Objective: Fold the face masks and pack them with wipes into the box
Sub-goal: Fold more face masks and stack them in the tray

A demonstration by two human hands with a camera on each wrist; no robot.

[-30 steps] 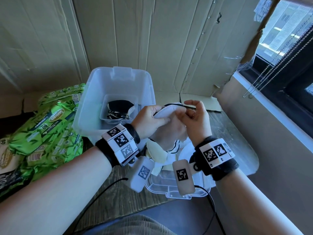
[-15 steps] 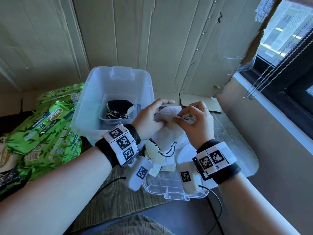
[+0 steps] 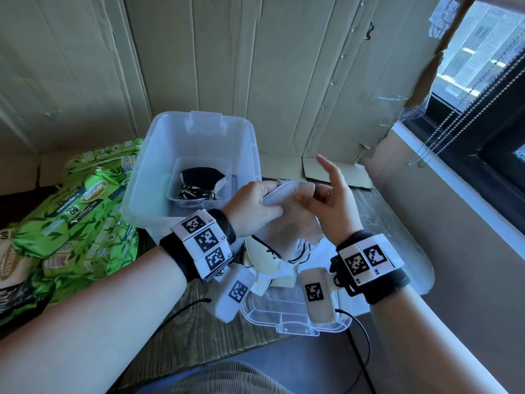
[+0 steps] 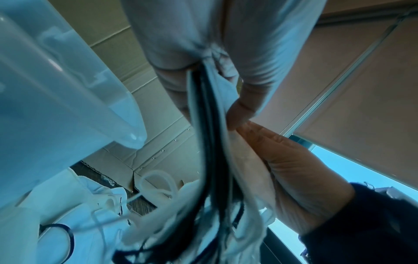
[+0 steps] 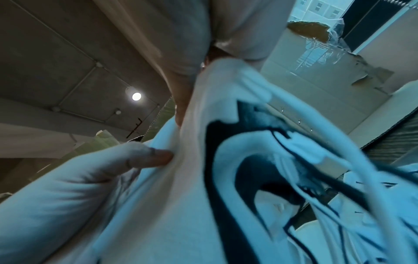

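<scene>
The white face mask (image 3: 287,214) is up off the surface, between my two hands, just near-right of the clear plastic box (image 3: 159,177). My left hand (image 3: 255,207) grips its left edge, thumb on the near face and the other fingers curled round the far side; in the left wrist view the folded layers and dark ear loops hang down out of that pinch (image 4: 212,125). My right hand (image 3: 331,200) lies against the mask's right side with its fingers mostly straight, the forefinger lifted and pointing away from me, the thumb pressed to the fabric; I wear a ring on it. From the right wrist view my thumb tip touches the cloth (image 5: 156,157), but it does not curl round anything.

Below the mask, more unfolded masks (image 3: 272,263) lie in a loose heap, pale ones with black and white loops, resting partly on the clear lid (image 3: 287,317) at the near edge of the dark wooden surface (image 3: 380,217).

Inside the box sits a smaller clear tray (image 3: 181,194) holding a black mask (image 3: 203,174) with tangled straps. To the left of the box green packs of wipes (image 3: 76,217) are stacked. Cardboard sheets (image 3: 284,66) stand along the far side, and a window (image 3: 483,81) with a bead chain is at the right.
</scene>
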